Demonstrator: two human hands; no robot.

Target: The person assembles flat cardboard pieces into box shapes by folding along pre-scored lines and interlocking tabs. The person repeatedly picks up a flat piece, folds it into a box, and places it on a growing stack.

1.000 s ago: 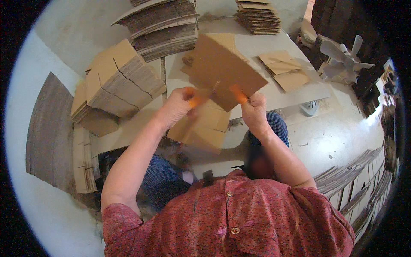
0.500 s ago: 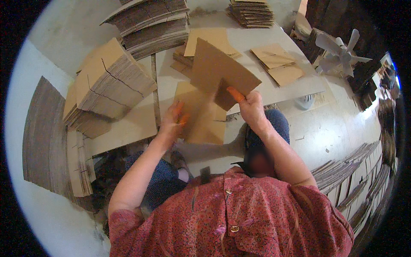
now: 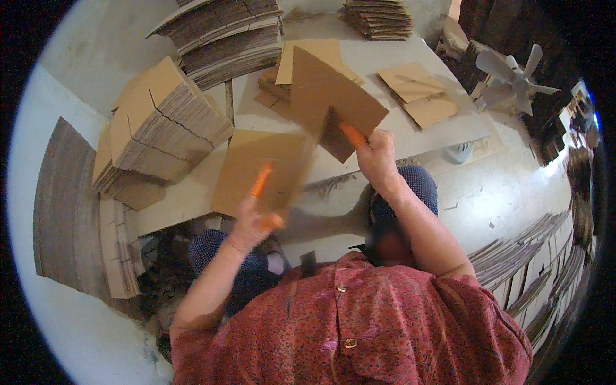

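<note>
Now, in the head view, my right hand (image 3: 377, 156) sits just right of centre, fingers closed on the lower edge of a folded cardboard piece (image 3: 330, 96) that stands tilted above the white table (image 3: 410, 128). An orange finger cot shows on the finger pressed against the card. My left hand (image 3: 256, 215) is lower, left of centre, with its fingers spread open and orange cots on two of them; its raised fingertip lies over the lower edge of a flat cardboard sheet (image 3: 256, 168). I cannot tell whether it actually touches that sheet.

Compared with half a second ago, the left hand has let go and dropped toward the lower left, and the flat sheet it was holding now lies alone on the table edge. The right hand has kept its grip on the tilted piece, which stays near the upper centre of the frame.

At the upper left a thick cardboard stack (image 3: 163, 122) leans beside the table, with a second bundle (image 3: 221, 32) above it at the top edge. A small pile of flat pieces (image 3: 417, 93) lies on the table at the upper right, and a fan (image 3: 510, 74) stands beyond it near the right rim.
</note>
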